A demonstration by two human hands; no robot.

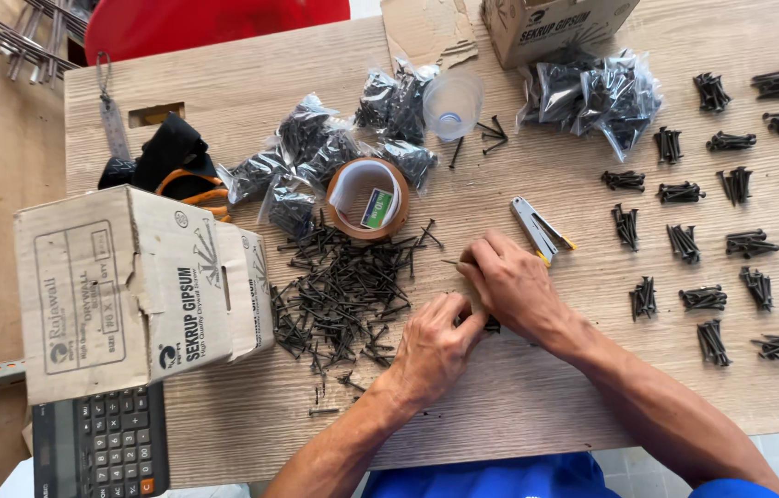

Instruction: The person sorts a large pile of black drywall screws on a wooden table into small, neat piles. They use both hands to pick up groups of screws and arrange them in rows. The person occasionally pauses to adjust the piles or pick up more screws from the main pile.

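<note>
Head view, looking straight down, and nearest us a grey calculator (104,443) pokes out at the table's (519,406) near edge, under a torn cardboard box (131,290) lying on its side. Just past the edge, both hands meet in the middle of the wooden top. The left hand (436,346) is curled, fingertips pressed together around a small clutch of black screws (491,324), only a sliver of which shows between the hands. The right hand (514,286) lies over it, fingers drawn close, pinching what looks like one screw at its tip; I can't tell how many are in the clutch.

To do this well, I'd say: keep the heads aligned, count each screw as it joins the clutch, and hold the bunch tight so none slips back into the loose pile (343,295), which lies touching the left hand's far side.

Counts now. Right of the hands, little bundles of screws (703,297) lie in rows, well apart from each other; I count about twenty-three, with the ones at the frame's edge cut off. One stapler (540,228) lies just beyond the right hand. One roll of brown tape (369,198) sits at the pile's far end. Further out, one clear plastic cup (453,103), two heaps of bagged screws (325,157), the bags too bunched to count, and a second box (555,26) at the far edge.
</note>
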